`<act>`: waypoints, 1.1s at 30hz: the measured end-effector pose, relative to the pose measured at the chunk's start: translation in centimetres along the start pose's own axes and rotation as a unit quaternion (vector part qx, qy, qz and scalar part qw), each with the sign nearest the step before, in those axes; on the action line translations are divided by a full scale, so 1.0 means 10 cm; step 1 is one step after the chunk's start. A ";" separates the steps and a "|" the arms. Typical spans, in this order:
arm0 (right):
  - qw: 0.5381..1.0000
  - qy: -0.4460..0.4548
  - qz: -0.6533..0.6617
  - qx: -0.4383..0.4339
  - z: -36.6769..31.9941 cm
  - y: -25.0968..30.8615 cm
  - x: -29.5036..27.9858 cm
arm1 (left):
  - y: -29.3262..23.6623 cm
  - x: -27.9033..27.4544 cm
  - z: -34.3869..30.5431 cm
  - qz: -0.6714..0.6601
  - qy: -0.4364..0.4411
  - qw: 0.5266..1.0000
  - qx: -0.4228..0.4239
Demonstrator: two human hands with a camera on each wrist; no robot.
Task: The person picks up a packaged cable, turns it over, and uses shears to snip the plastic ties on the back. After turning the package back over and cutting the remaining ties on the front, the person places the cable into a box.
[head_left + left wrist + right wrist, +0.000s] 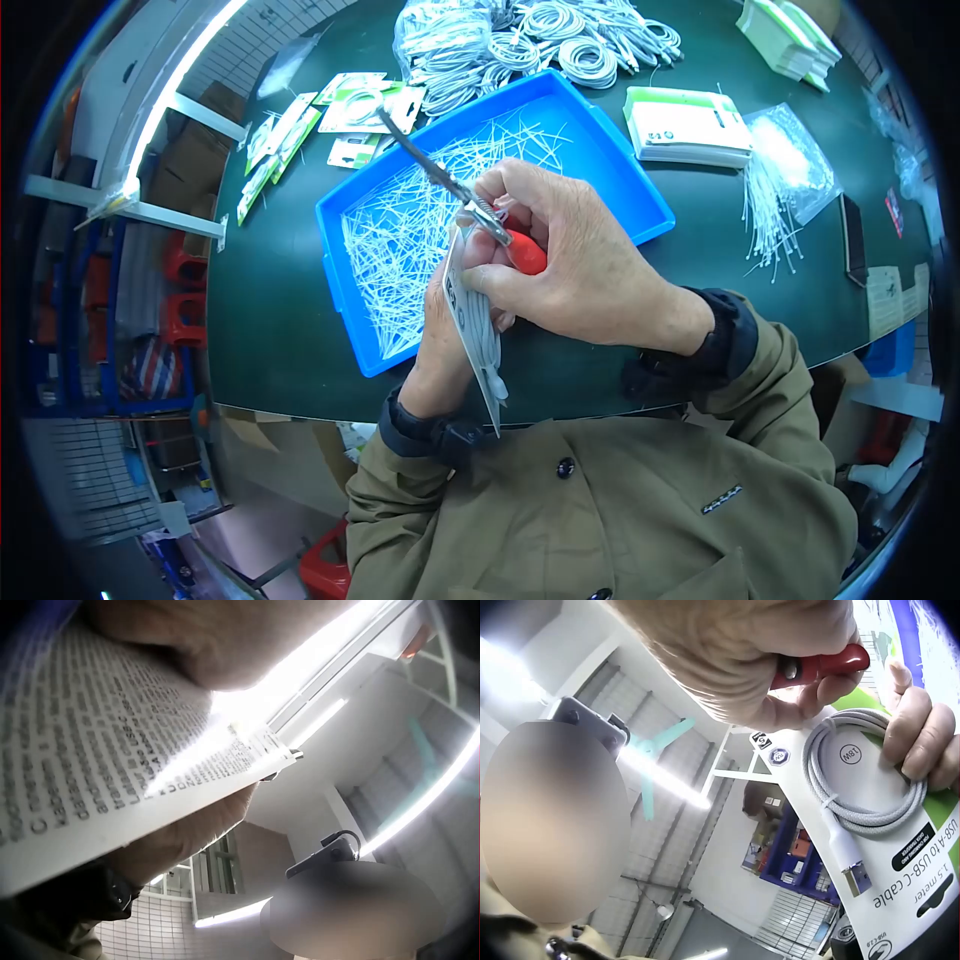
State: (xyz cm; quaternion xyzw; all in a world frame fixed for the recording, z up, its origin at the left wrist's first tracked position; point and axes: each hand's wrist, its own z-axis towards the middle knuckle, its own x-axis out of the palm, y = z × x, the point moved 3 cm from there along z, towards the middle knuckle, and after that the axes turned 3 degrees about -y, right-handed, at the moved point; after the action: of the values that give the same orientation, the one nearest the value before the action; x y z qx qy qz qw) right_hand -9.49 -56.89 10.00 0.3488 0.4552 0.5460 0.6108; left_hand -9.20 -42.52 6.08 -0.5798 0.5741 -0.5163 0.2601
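My left hand [447,335] holds a white and green printed card [870,847] on edge, its fingers lying over the card's front in the right wrist view. A coiled grey USB cable [815,780] lies against that front. Dense print covers the card's back [75,750] in the left wrist view. My right hand [590,265] grips a metal tool with red handles [526,253] near the card's upper end, the tool's long metal part [425,160] pointing up and left. Whether the tool touches the card or a tie is hidden by the fingers.
Behind the hands a blue tray [650,215] holds many loose white ties [385,260]. Coiled cables [585,62] are piled at the back. A card stack [690,125] and a bag [800,160] beside more ties [768,225] lie right; packaged cards [275,150] lie left.
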 end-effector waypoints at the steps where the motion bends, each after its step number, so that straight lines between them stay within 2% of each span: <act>1: 1.000 0.005 0.015 0.020 0.00 0.00 0.00 | 0.00 0.00 0.00 0.007 -0.007 1.000 -0.004; 5: 0.997 0.032 -0.003 0.073 0.04 0.06 -0.04 | 0.18 -0.10 0.13 0.013 0.072 0.994 0.079; 8: 0.992 0.032 0.093 0.083 0.05 -0.08 0.00 | 0.21 -0.13 0.14 -0.062 0.079 0.994 0.036; 9: 0.973 0.041 0.176 0.146 0.05 -0.10 0.02 | 0.23 -0.17 0.15 -0.088 0.086 0.992 0.028; 10: 0.942 0.049 0.258 0.208 0.03 -0.12 0.05 | 0.25 -0.20 0.18 -0.152 0.071 0.986 -0.017; 11: 0.901 0.055 0.336 0.267 0.02 -0.13 0.07 | 0.25 -0.20 0.19 -0.114 0.036 0.992 -0.024; 13: 0.861 0.063 0.422 0.277 0.01 -0.11 0.07 | 0.11 -0.14 0.15 -0.038 -0.033 0.998 -0.038; 15: 0.815 0.070 0.503 0.281 0.02 -0.07 0.02 | 0.19 -0.20 0.19 -0.073 0.008 0.997 -0.027; 16: 0.807 0.077 0.520 0.268 0.03 0.01 -0.03 | 0.25 -0.26 0.21 -0.082 0.028 0.996 -0.021; 18: 0.817 0.059 0.525 0.231 0.06 0.04 -0.13 | 0.40 -0.43 0.30 -0.146 0.151 0.978 0.014; 19: 0.822 0.050 0.526 0.211 0.09 0.05 -0.19 | 0.44 -0.53 0.31 -0.161 0.168 0.972 0.021; 20: 0.879 0.020 0.421 0.223 0.13 -0.03 -0.27 | 0.47 -0.58 0.32 -0.179 0.192 0.965 0.031; 23: 0.935 0.000 0.285 0.212 0.18 -0.10 -0.34 | 0.39 -0.81 0.18 -0.202 0.220 0.952 0.069; 24: 0.958 -0.019 0.229 0.170 0.20 -0.09 -0.38 | 0.34 -0.92 0.14 -0.203 0.223 0.949 0.095; 25: 0.977 -0.027 0.163 0.136 0.23 -0.10 -0.41 | 0.28 -1.09 0.07 -0.201 0.209 0.950 0.120; 27: 0.995 -0.038 -0.092 0.001 0.31 -0.06 -0.59 | 0.17 -1.46 -0.14 -0.196 0.156 0.954 0.166; 28: 0.981 -0.050 -0.184 -0.045 0.34 -0.07 -0.68 | 0.10 -1.63 -0.28 -0.200 0.085 0.960 0.178; 29: 0.946 -0.048 -0.300 -0.110 0.37 -0.13 -0.72 | 0.04 -1.81 -0.52 -0.207 -0.010 0.962 0.179; 30: 0.953 -0.036 -0.288 -0.093 0.38 -0.22 -0.84 | 0.00 -1.99 -0.74 -0.210 -0.111 0.955 0.178; 31: 0.957 -0.040 -0.274 -0.081 0.43 -0.32 -0.90 | 0.08 -2.38 -0.95 -0.216 -0.210 0.929 0.215; 32: 0.962 -0.044 -0.261 -0.070 0.48 -0.43 -0.96 | 0.06 -2.56 -1.15 -0.181 -0.328 0.892 0.252; 33: 0.949 -0.061 -0.300 -0.076 0.49 -0.42 -1.01 | 0.06 -2.66 -1.35 -0.144 -0.431 0.844 0.285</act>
State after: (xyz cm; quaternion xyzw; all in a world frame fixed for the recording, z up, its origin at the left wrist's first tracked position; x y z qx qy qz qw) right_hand -3.29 -67.15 9.55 0.1815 0.4578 0.3481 0.7977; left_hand -16.46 -13.83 2.04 -0.7203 0.1416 -0.3872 0.5579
